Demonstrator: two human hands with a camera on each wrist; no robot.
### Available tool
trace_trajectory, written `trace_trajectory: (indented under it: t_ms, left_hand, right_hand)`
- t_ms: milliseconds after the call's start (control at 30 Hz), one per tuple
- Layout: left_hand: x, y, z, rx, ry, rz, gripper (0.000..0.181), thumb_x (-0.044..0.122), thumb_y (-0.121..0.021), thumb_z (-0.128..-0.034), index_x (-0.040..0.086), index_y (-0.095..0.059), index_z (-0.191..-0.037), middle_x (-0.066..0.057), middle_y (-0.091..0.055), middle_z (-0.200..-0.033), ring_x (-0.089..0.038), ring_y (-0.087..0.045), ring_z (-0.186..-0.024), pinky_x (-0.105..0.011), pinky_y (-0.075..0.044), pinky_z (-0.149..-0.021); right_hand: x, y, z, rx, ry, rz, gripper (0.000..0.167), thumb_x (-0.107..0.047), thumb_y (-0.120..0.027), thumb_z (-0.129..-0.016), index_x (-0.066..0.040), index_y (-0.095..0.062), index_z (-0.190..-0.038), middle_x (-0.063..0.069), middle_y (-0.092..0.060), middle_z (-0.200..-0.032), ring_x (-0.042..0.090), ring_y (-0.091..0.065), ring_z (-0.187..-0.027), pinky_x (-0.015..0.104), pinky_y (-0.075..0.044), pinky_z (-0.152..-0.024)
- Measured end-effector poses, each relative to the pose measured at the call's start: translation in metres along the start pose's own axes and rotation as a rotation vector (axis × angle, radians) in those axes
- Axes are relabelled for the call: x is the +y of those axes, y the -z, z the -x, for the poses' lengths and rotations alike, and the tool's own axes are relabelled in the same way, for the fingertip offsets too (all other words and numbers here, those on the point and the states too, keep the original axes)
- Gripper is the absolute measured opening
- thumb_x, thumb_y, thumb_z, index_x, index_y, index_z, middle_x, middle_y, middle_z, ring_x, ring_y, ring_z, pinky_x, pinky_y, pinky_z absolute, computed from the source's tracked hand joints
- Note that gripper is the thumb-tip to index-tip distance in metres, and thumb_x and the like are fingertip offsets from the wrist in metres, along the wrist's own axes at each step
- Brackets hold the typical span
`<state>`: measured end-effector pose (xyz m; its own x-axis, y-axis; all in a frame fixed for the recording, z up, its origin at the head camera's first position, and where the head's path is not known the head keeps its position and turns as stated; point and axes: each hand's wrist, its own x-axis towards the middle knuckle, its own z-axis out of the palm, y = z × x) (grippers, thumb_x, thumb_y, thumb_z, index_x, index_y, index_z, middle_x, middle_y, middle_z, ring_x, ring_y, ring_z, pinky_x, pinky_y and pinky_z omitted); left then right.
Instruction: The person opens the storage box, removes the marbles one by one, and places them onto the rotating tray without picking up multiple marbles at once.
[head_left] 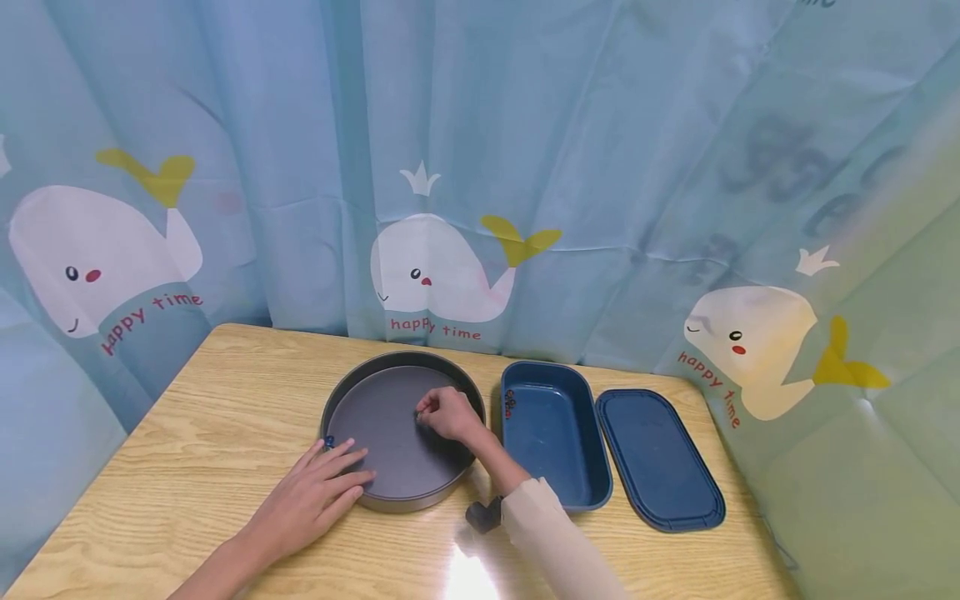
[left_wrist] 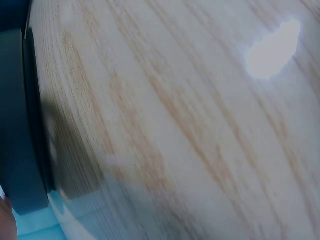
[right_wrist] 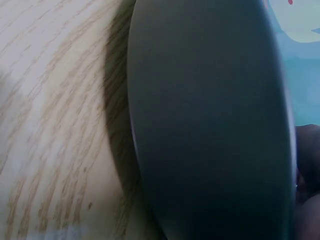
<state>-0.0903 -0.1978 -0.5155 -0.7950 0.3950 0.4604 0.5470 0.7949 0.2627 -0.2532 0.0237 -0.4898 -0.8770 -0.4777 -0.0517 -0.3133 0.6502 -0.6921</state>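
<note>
Left hand (head_left: 311,497) spread, fingers over pan (head_left: 382,404) rim. Right hand (head_left: 448,413) pinches small dark piece (head_left: 418,416) over pan floor.

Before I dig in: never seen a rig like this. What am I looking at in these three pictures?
There is no machine, just a person's two bare hands. The widest picture comes from a camera worn on the head, looking forward and down. The other two come from wrist cameras: the left one shows mostly tabletop, the right one mostly the pan's outer wall.

On the wooden table are a round dark pan, a blue container with small colored pieces along its left wall, and a flat blue lid.

The right hand pinches something small and dark over the pan, too small to identify. The left hand spreads its fingers over the pan's rim, holding nothing visible.
</note>
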Motion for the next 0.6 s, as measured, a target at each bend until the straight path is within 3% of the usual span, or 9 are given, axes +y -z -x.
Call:
trace_trajectory:
  t_ms: [233, 600]
  left_hand:
    - [0.0001, -0.0002, -0.0001, -0.012, 0.012, 0.001, 0.023, 0.025, -0.067, -0.0962, 0.025, -0.075, -0.118, -0.002, -0.064, -0.132, -0.028, -0.051, -0.132, -0.058, -0.031, -0.111]
    - [0.0001, -0.0006, 0.0007, -0.017, 0.017, -0.003, 0.024, 0.026, -0.067, -0.0964, 0.026, -0.075, -0.119, -0.002, -0.064, -0.133, -0.027, -0.05, -0.132, -0.059, -0.032, -0.11]
  right_hand:
    - [0.0017, -0.0015, -0.0004, -0.002, -0.007, -0.002, 0.004, -0.005, -0.076, -0.085, -0.001, -0.074, -0.086, -0.007, -0.065, -0.071, 0.003, -0.054, -0.063, 0.019, -0.047, -0.061]
    - [0.0013, -0.004, 0.0001, 0.001, -0.008, 0.011, 0.002, -0.004, -0.077, -0.083, -0.005, -0.075, -0.084, -0.008, -0.064, -0.071, 0.003, -0.054, -0.065, 0.02, -0.047, -0.063]
